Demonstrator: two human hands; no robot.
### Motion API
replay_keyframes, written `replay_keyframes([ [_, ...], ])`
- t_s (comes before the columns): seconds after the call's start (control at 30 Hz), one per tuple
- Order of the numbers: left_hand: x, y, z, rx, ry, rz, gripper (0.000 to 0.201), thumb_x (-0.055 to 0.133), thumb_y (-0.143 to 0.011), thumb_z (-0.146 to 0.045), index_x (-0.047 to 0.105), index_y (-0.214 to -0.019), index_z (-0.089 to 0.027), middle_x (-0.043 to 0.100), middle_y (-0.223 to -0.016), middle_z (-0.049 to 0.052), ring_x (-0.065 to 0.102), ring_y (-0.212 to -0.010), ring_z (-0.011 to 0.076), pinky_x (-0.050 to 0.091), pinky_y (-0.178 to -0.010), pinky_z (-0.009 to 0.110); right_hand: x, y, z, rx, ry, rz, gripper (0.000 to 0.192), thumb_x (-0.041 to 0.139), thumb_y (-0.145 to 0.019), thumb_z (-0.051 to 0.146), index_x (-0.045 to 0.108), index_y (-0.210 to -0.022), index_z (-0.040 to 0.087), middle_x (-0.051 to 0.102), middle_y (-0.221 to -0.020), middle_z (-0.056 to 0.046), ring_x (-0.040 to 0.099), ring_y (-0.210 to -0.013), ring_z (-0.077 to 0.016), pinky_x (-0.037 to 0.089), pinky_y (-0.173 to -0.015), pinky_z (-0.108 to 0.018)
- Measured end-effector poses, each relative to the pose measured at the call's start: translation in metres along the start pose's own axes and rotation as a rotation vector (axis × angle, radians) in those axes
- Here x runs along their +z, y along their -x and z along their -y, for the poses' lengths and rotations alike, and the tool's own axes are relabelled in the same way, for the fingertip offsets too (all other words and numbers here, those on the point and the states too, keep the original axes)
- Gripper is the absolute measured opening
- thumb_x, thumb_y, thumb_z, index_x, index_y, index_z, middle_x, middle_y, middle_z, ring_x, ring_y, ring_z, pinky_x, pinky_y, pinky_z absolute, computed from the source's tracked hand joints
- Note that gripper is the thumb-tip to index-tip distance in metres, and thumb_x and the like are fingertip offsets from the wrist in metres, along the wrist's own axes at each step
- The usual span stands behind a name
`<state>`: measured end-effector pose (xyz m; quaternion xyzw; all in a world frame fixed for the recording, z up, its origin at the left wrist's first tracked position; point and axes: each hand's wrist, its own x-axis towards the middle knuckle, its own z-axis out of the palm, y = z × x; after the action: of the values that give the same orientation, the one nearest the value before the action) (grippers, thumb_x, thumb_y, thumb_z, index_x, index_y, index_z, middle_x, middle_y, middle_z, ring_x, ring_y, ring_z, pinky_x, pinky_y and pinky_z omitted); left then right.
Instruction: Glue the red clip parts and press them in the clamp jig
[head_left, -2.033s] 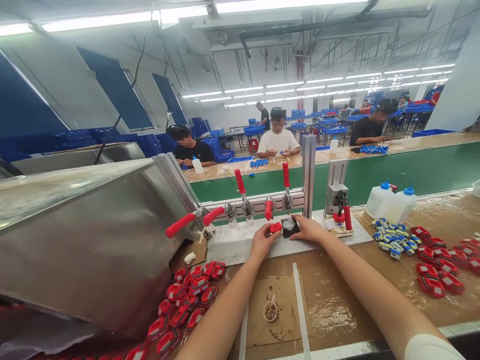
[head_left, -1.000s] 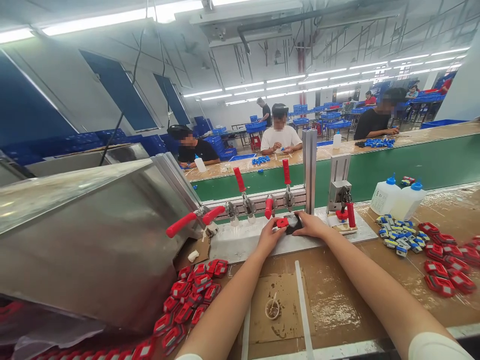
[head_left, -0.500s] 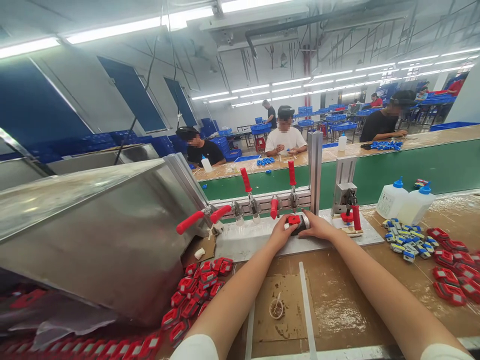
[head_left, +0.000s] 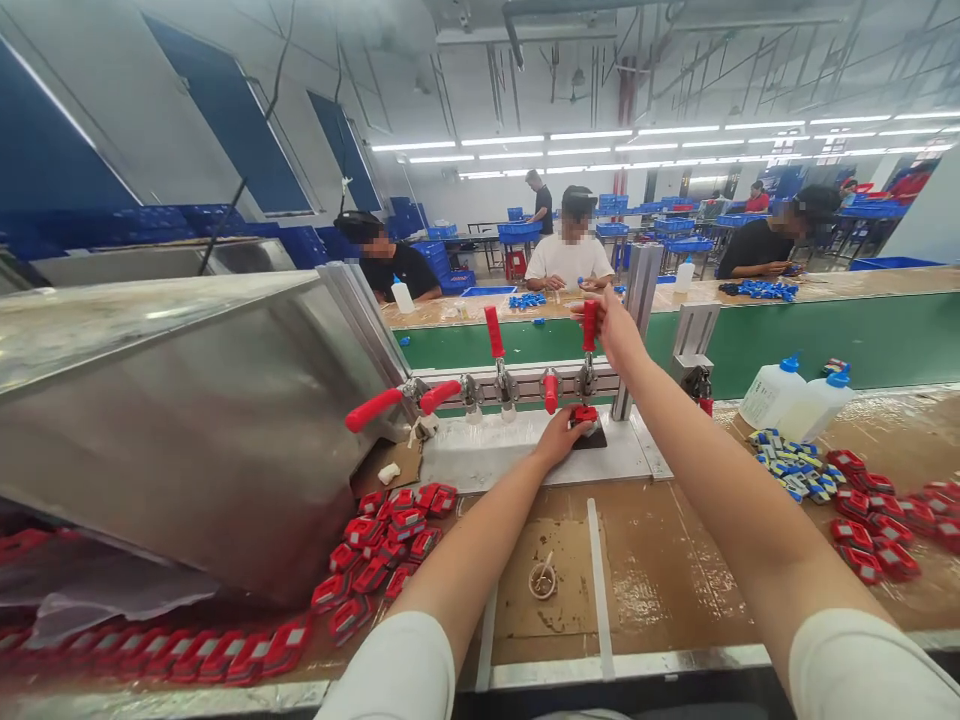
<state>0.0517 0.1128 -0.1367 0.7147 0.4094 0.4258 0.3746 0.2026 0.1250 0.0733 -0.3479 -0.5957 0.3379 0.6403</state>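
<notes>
My left hand (head_left: 559, 438) is closed on a small red plastic part (head_left: 584, 414), which sits on a dark pad (head_left: 592, 438) under the rightmost toggle clamp of the fixture. Up at that clamp, my right hand (head_left: 616, 325) has its fingers around the upright red clamp handle (head_left: 589, 325). Further left along the metal rail, another red handle (head_left: 493, 332) stands upright, while other red handles (head_left: 375, 410) point outward. The fixture's pale base plate (head_left: 480, 455) lies beneath both hands.
Piles of red parts lie at left (head_left: 382, 545) and right (head_left: 874, 510), near blue-and-white parts (head_left: 799, 465) and white bottles (head_left: 772, 390). A small cup (head_left: 542, 580) stands on cardboard. A large metal box (head_left: 172, 430) fills the left. Co-workers sit at the bench opposite.
My right hand has left the red part and risen to the rightmost clamp handle. My left hand stays at the part. The view has shifted slightly.
</notes>
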Motion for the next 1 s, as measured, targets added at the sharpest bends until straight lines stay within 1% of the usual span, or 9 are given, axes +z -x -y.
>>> replay_keyframes([
  [0.07, 0.0, 0.0, 0.0, 0.008, 0.011, 0.004, 0.041, 0.071, -0.088, -0.035, 0.065, -0.125, -0.019, 0.074, -0.121, 0.011, 0.068, -0.115, 0.0282, 0.048, -0.108, 0.043, 0.008, 0.006, 0.005, 0.054, -0.106, 0.02, 0.085, 0.017, -0.094, 0.088, 0.068, -0.08, 0.021, 0.062, -0.062, -0.004, 0.067, -0.07, -0.021, 0.057, -0.068, -0.035],
  [0.1, 0.0, 0.0, -0.001, 0.012, 0.018, 0.005, 0.041, 0.071, -0.088, -0.035, 0.065, -0.125, -0.019, 0.074, -0.12, 0.011, 0.068, -0.114, 0.0282, 0.049, -0.107, 0.043, 0.01, 0.016, 0.006, 0.039, -0.12, 0.03, 0.084, 0.017, -0.094, 0.087, 0.063, -0.068, 0.022, 0.055, -0.055, -0.002, 0.061, -0.061, -0.0186, 0.054, -0.063, -0.033],
  [0.17, 0.0, -0.002, 0.0, 0.023, 0.029, 0.008, 0.042, 0.072, -0.087, -0.034, 0.065, -0.125, -0.019, 0.075, -0.118, 0.011, 0.068, -0.112, 0.0283, 0.05, -0.106, 0.043, 0.01, 0.043, 0.006, -0.067, -0.1, 0.054, 0.08, 0.022, -0.098, 0.082, 0.052, -0.052, 0.023, 0.045, -0.049, -0.001, 0.05, -0.052, -0.0155, 0.046, -0.058, -0.031],
  [0.23, 0.001, -0.003, 0.001, 0.032, 0.036, 0.009, 0.043, 0.073, -0.086, -0.034, 0.066, -0.125, -0.019, 0.075, -0.118, 0.011, 0.068, -0.112, 0.0285, 0.05, -0.106, 0.042, 0.008, 0.068, 0.003, -0.187, -0.071, 0.067, 0.075, 0.033, -0.101, 0.074, 0.046, -0.047, 0.024, 0.041, -0.049, -0.001, 0.044, -0.052, -0.0153, 0.042, -0.057, -0.031],
  [0.4, 0.001, -0.003, 0.002, 0.036, 0.04, -0.001, 0.04, 0.073, -0.087, -0.035, 0.068, -0.123, -0.019, 0.073, -0.121, 0.01, 0.067, -0.114, 0.029, 0.05, -0.106, 0.041, 0.0, 0.104, -0.02, -0.382, 0.041, 0.127, 0.063, 0.046, -0.102, 0.055, 0.044, -0.048, 0.025, 0.041, -0.05, -0.001, 0.043, -0.053, -0.0174, 0.04, -0.061, -0.036],
  [0.57, 0.0, -0.002, 0.0, 0.061, 0.056, 0.011, 0.039, 0.074, -0.087, -0.034, 0.068, -0.123, -0.019, 0.074, -0.12, 0.008, 0.068, -0.112, 0.0277, 0.051, -0.103, 0.038, -0.01, 0.124, -0.043, -0.535, 0.235, 0.212, 0.059, 0.041, -0.106, 0.045, 0.041, -0.051, 0.024, 0.046, -0.052, -0.001, 0.046, -0.057, -0.0188, 0.044, -0.074, -0.042],
  [0.67, 0.0, -0.003, 0.001, 0.089, 0.073, 0.021, 0.041, 0.074, -0.087, -0.033, 0.068, -0.125, -0.018, 0.074, -0.121, 0.008, 0.068, -0.112, 0.0269, 0.051, -0.103, 0.037, -0.016, 0.13, -0.052, -0.59, 0.337, 0.285, 0.056, 0.039, -0.106, 0.042, 0.041, -0.054, 0.024, 0.049, -0.056, -0.002, 0.048, -0.062, -0.0205, 0.043, -0.076, -0.043],
  [0.8, -0.001, -0.005, 0.002, 0.113, 0.076, 0.023, 0.038, 0.073, -0.087, -0.034, 0.07, -0.121, -0.017, 0.074, -0.12, 0.009, 0.067, -0.112, 0.0274, 0.05, -0.104, 0.038, -0.02, 0.132, -0.057, -0.661, 0.401, 0.393, 0.049, 0.042, -0.105, 0.039, 0.045, -0.058, 0.023, 0.051, -0.058, -0.003, 0.05, -0.068, -0.022, 0.041, -0.076, -0.043],
  [1.0, -0.002, -0.005, 0.0, 0.128, 0.062, 0.029, 0.031, 0.073, -0.086, -0.032, 0.072, -0.113, -0.016, 0.073, -0.12, 0.011, 0.066, -0.113, 0.029, 0.048, -0.106, 0.038, -0.02, 0.127, -0.047, -0.64, 0.452, 0.445, 0.051, 0.039, -0.106, 0.038, 0.044, -0.058, 0.023, 0.053, -0.06, -0.004, 0.051, -0.069, -0.0219, 0.041, -0.077, -0.043],
])
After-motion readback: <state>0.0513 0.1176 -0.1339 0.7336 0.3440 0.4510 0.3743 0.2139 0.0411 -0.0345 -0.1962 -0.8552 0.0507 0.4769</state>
